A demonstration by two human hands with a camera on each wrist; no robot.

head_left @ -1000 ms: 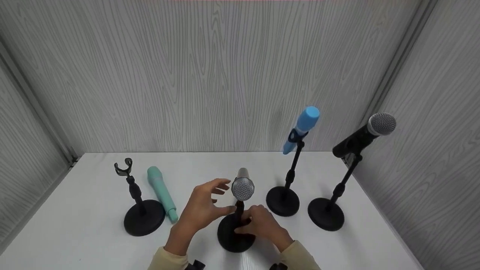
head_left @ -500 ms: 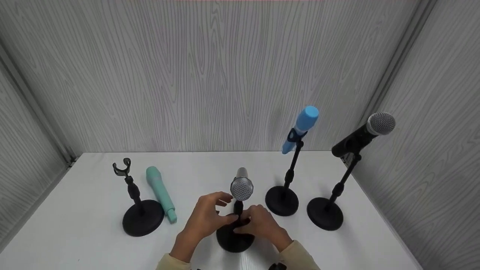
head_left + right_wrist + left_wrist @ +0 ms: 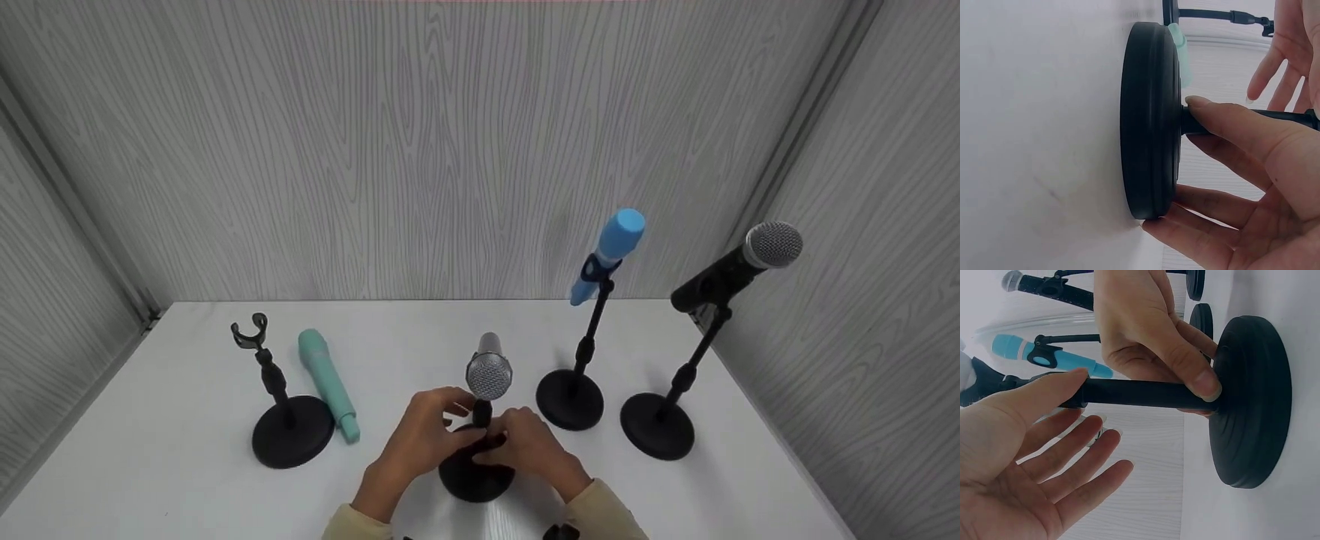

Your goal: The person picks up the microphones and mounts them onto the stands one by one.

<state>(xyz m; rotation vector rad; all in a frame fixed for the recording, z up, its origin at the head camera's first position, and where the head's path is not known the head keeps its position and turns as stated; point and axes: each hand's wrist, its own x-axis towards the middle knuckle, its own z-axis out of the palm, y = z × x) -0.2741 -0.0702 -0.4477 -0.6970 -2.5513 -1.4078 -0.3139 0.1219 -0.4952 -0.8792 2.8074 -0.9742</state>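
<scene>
In the middle of the head view, a microphone with a silver mesh head point(image 3: 489, 376) sits in the clip of a black desktop microphone stand point(image 3: 474, 481). My left hand point(image 3: 426, 433) pinches the pole at its collar between thumb and index finger; its other fingers are spread, as the left wrist view shows. Lower down, my right hand point(image 3: 527, 444) grips the foot of the pole point(image 3: 1134, 392) with thumb and index finger. Its remaining fingers touch the edge of the round base point(image 3: 1148, 124), in the right wrist view. The base stands flat on the white table.
Left of the hands stands a stand with a bare clip point(image 3: 289, 431), beside a teal microphone point(image 3: 328, 382) lying on the table point(image 3: 187, 487). To the right, two stands hold a blue microphone point(image 3: 620, 236) and a black one point(image 3: 720, 279). Grey wood-grain panels point(image 3: 450, 150) surround the table.
My left hand has come down and right, from beside the microphone head to the pole, and its fingers have closed in. The right hand keeps its place low on the stand.
</scene>
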